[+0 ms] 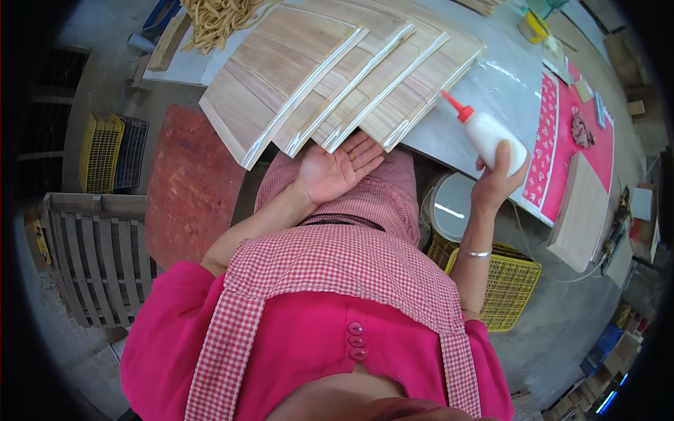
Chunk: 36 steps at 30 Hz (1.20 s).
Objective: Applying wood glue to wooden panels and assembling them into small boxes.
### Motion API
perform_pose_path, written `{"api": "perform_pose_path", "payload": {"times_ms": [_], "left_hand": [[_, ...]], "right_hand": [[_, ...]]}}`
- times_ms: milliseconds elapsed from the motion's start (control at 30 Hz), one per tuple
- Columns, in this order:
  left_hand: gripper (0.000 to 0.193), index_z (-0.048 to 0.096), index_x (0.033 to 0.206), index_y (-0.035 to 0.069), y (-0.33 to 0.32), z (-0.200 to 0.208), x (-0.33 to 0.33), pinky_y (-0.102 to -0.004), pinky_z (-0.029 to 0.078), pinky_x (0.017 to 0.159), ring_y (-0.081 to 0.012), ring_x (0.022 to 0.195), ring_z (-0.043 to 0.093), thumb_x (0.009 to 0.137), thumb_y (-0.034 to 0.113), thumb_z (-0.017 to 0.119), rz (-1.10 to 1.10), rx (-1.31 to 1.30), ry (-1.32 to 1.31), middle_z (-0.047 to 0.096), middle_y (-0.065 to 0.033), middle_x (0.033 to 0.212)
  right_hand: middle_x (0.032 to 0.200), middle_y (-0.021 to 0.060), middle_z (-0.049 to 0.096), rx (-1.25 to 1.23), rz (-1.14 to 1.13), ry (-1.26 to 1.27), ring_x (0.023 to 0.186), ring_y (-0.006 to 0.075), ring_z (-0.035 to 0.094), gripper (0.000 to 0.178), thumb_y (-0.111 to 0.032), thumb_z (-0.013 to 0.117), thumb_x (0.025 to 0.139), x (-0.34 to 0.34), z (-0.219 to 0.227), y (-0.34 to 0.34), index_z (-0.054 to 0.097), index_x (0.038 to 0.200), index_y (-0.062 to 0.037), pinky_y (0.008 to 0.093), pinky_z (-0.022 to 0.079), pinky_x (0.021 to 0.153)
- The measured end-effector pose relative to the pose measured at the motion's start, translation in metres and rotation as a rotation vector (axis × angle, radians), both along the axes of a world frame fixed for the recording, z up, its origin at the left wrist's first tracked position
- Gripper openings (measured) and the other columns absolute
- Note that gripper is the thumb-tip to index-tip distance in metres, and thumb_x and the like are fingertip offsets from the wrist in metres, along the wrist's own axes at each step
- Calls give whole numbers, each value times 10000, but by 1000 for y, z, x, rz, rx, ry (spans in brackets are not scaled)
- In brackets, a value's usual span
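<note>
White squeeze bottle [494, 142] clamped in right hand [499, 185], nozzle [458, 105] near the fanned wooden panels [274, 63] on the table [500, 91]. Left hand [334, 170] empty, fingers [368, 160] apart, by their overhanging corners; a brush there could smear the white beads [257, 148], likely uncured.

1. Moderately bright, even light covers the middle; shadows are soft — deepest under the metal tabletop [509, 88].
2. Pale glare streaks that tabletop toward one o'clock; a white bar shines on the round lid [449, 207] at three.
3. Glossy highlights edge the wooden panels [281, 59] near twelve.
4. Blue light glows at four; ten is dim.
5. Fisheye bending — with softened detail — meets black corners.
</note>
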State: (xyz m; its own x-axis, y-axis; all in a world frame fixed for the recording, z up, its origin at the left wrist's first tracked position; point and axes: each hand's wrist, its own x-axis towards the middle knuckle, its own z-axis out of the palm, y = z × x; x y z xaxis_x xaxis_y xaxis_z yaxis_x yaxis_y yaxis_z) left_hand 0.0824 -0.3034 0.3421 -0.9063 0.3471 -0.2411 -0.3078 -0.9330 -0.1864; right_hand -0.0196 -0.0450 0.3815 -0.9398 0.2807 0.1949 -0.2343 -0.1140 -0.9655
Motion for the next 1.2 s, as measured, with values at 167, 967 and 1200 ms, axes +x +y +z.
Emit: {"api": "perform_pose_path", "payload": {"times_ms": [167, 967, 1200], "left_hand": [[557, 484, 1221, -98, 0, -1, -1, -478, 242, 1128, -346, 1294, 389, 936, 373, 401, -6, -18, -7, 475, -221, 1315], [576, 536, 1186, -58, 2, -4, 2, -453, 269, 1118, -308, 1269, 442, 921, 446, 452, -14, -128, -66, 519, -169, 1304], [554, 531, 1189, -60, 4, -5, -2, -455, 250, 1125, -322, 1275, 431, 930, 422, 440, -32, -119, -91, 519, -188, 1297]], "right_hand": [[836, 88, 550, 81, -38, -11, 562, 123, 527, 396, -282, 656, 859, -26, 0, 3, 478, 1074, -2, 227, 414, 422], [749, 80, 558, 161, -120, -4, 490, 130, 510, 279, -244, 630, 878, -57, -1, 8, 500, 942, -5, 228, 386, 412], [902, 87, 559, -190, -120, -75, 722, 147, 557, 362, -270, 655, 855, -29, -25, 22, 494, 1039, -4, 273, 463, 517]]}}
